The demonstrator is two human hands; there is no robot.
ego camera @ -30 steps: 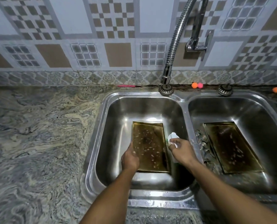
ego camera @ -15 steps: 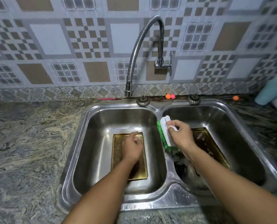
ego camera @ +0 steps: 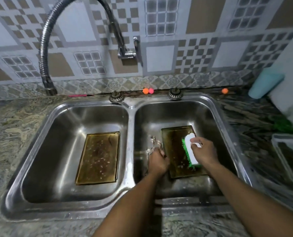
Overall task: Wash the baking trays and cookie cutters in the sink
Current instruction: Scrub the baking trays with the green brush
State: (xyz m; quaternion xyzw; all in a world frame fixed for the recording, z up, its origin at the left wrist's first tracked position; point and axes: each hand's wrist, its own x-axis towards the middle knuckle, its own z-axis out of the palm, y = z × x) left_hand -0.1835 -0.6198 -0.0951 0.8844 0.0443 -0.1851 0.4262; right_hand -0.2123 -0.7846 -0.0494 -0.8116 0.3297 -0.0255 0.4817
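Double sink [ego camera: 131, 106]: right hand [ego camera: 203, 152] gripping scrub brush [ego camera: 190, 151] on right-basin baking tray [ego camera: 175, 147]; left hand [ego camera: 157, 160] closed on tray edge.

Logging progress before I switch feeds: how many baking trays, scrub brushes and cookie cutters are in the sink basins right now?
Baking trays: 2, one in the left basin, one in the right basin.
Scrub brushes: 1, white with green bristles, held on the right tray.
Cookie cutters: a metal cluster beside the right tray; too blurred to count.
Total countable: 3.
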